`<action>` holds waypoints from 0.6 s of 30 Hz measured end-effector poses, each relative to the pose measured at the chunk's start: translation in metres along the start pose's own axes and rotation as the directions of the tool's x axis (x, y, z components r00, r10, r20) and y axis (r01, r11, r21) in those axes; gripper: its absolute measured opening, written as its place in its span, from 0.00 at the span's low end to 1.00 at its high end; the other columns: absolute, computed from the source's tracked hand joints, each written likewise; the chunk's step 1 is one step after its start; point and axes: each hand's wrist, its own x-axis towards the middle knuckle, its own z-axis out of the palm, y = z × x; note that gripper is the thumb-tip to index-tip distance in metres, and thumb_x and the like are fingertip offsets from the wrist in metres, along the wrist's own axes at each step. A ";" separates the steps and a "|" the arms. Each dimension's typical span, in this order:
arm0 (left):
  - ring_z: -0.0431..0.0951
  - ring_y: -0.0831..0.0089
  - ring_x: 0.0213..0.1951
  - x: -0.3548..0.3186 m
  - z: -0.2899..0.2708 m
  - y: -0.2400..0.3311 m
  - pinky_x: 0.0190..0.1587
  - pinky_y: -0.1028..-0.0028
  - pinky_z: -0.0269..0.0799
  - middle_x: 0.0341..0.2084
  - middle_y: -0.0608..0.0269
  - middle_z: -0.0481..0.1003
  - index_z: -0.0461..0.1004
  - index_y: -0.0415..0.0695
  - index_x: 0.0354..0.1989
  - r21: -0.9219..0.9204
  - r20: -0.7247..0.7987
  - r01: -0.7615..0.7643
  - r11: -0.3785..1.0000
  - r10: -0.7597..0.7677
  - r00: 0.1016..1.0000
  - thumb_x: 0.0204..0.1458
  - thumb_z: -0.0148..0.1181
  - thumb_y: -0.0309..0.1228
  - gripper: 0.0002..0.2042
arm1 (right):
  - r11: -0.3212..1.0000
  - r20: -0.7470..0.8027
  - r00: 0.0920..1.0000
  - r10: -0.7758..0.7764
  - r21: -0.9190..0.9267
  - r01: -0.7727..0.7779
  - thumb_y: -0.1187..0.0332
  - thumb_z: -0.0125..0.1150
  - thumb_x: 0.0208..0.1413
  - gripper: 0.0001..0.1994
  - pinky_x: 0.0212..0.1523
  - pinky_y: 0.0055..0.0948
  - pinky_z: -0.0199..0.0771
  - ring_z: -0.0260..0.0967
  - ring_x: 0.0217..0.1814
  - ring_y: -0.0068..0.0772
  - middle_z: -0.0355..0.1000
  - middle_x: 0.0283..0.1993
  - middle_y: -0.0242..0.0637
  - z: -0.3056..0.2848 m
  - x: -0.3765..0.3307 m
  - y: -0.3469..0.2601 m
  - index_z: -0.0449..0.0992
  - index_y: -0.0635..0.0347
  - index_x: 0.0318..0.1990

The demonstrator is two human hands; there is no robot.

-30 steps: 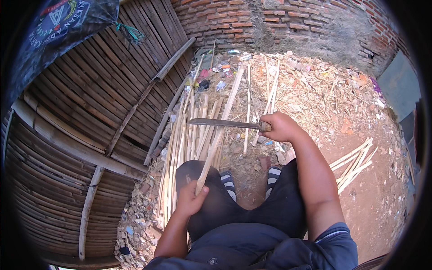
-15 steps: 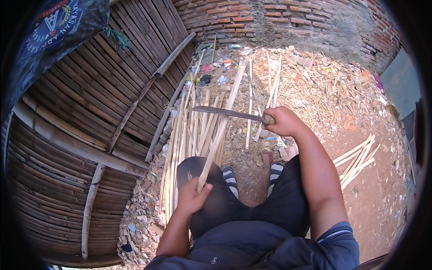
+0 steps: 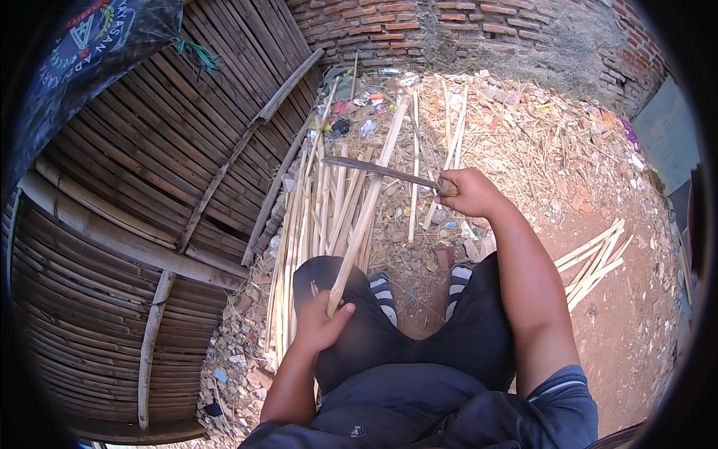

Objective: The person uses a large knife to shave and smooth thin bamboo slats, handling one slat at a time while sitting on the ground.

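My left hand [image 3: 323, 323] is closed round the near end of a long pale bamboo strip [image 3: 364, 213], beside my left knee. The strip slants away from me, up and to the right. In my right hand [image 3: 470, 193] is the wooden handle of a machete [image 3: 381, 170], gripped in closed fingers. Its dark blade points left and lies across the strip, well up from my left hand. Below and left of the blade, a bundle of pale bamboo strips [image 3: 288, 277] rests on the ground alongside my left leg.
A slatted bamboo wall [image 3: 127, 179] leans in along the left. Brick wall [image 3: 516, 37] closes off the far side. More strips [image 3: 594, 258] lie in a small pile on the right, and loose strips [image 3: 416, 172] lie ahead among rubble and shavings.
The machete's tip has risen slightly and the blade sits a little further up the bamboo strip. My right hand has shifted slightly upward; my left hand keeps its hold.
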 end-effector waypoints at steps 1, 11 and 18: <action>0.82 0.60 0.28 0.000 0.000 0.002 0.34 0.64 0.75 0.24 0.54 0.79 0.79 0.38 0.39 0.008 0.009 0.005 1.000 -0.005 1.000 0.58 0.72 0.45 0.19 | 0.987 0.001 0.987 0.161 -0.018 -0.161 0.54 0.75 0.56 0.19 0.47 0.49 0.79 0.80 0.45 0.57 0.82 0.41 0.51 -0.006 0.004 0.003 0.82 0.56 0.48; 0.73 0.79 0.28 0.002 -0.002 0.008 0.32 0.71 0.71 0.24 0.65 0.77 0.77 0.38 0.37 0.066 0.022 0.001 0.998 -0.002 1.000 0.58 0.74 0.38 0.15 | 0.977 0.281 0.957 -0.068 -0.175 0.120 0.54 0.75 0.54 0.18 0.49 0.52 0.79 0.80 0.48 0.57 0.82 0.41 0.47 -0.006 -0.012 -0.042 0.82 0.50 0.48; 0.72 0.80 0.27 0.005 -0.005 0.009 0.31 0.72 0.70 0.22 0.67 0.75 0.75 0.39 0.36 0.043 0.062 0.035 0.998 -0.037 0.997 0.58 0.75 0.39 0.16 | 0.974 -0.022 0.979 0.200 0.116 -0.197 0.54 0.77 0.54 0.24 0.50 0.47 0.79 0.80 0.47 0.56 0.82 0.42 0.54 0.000 0.009 0.027 0.82 0.63 0.49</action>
